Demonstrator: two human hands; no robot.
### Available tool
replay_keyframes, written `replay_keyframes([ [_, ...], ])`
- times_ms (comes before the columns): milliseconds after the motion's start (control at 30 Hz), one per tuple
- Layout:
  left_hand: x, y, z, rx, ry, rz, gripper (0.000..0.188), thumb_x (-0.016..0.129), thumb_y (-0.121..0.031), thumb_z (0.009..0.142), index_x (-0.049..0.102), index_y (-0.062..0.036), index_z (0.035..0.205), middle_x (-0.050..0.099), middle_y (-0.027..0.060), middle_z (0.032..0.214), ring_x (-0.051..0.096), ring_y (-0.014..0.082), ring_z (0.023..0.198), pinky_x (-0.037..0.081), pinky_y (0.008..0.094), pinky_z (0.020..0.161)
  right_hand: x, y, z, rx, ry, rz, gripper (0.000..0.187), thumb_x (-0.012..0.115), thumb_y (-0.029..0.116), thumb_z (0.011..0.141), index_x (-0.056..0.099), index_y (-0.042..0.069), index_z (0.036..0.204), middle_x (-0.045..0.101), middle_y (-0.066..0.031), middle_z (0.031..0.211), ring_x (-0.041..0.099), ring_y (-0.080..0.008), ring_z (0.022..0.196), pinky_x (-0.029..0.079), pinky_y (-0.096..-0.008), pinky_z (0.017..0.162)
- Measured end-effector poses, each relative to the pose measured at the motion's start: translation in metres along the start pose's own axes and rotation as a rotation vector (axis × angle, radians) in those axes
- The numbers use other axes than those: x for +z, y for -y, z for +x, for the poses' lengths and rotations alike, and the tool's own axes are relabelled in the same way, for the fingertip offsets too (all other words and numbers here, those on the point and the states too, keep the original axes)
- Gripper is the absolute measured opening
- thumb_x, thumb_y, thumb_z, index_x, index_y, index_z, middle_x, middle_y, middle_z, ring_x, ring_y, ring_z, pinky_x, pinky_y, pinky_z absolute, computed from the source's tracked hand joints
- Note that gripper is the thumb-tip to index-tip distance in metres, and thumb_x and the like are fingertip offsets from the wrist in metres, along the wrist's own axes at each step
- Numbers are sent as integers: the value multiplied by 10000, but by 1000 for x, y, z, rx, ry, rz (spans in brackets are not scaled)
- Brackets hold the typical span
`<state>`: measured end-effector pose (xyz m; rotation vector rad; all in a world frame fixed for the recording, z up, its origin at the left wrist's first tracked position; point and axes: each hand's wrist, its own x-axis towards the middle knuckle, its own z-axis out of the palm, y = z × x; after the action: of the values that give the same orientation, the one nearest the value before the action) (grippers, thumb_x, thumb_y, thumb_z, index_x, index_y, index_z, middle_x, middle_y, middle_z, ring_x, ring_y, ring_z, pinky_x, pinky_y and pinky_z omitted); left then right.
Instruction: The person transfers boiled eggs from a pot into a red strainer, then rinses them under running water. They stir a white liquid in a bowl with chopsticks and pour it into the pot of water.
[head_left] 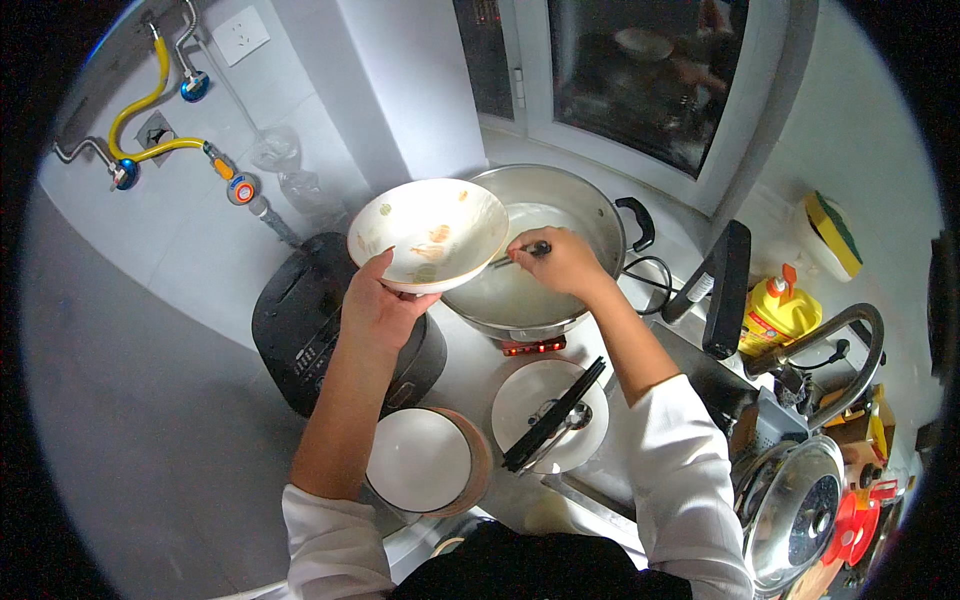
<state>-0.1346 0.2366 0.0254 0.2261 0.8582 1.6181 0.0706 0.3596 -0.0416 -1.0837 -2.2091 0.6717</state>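
My left hand (382, 308) grips a white bowl (405, 225) with a faded leaf-like pattern inside, thumb on the rim and fingers beneath. The bowl is tilted toward me beside the left part of a large steel pot (600, 200), overlapping its rim in view. My right hand (562, 265) is closed around the dark handle of a utensil (540, 248) over the pot. A thin metal part runs from it toward the bowl's edge; its working end is hidden. Pale, cloudy liquid (500, 300) seems to lie in the pot.
A white plate (515, 390) carries black chopsticks (560, 412) and a spoon (578, 415). White bowls (420, 460) stand at the lower left, beside a black rice cooker (300, 330). The faucet (870, 320), yellow bottle (780, 315) and steel lid (795, 515) are right.
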Motion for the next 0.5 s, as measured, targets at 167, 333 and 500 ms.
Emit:
replay_keyframes([
  [167,-1,-3,-2,17,-39,-2,556,500,-122,853,262,-65,1353,310,168,1378,308,375,1276,232,614,1014,-5,-10,10,82,-119,-314,150,582,287,793,702,207,836,665,-81,790,629,-268,770,433,-407,777],
  [333,3,-4,-8,18,-3,12,541,473,-133,876,243,-58,1360,290,151,1387,303,358,1280,227,602,1022,-31,-2,-14,130,-140,-406,141,581,262,777,699,199,818,661,-92,742,629,-268,744,421,-409,781],
  [500,10,-2,-16,16,-2,-25,530,457,-112,880,238,-55,1359,293,163,1382,310,363,1278,249,610,1018,-43,21,-41,141,-38,-179,166,607,300,761,705,181,822,669,-72,769,635,-274,762,464,-383,764],
])
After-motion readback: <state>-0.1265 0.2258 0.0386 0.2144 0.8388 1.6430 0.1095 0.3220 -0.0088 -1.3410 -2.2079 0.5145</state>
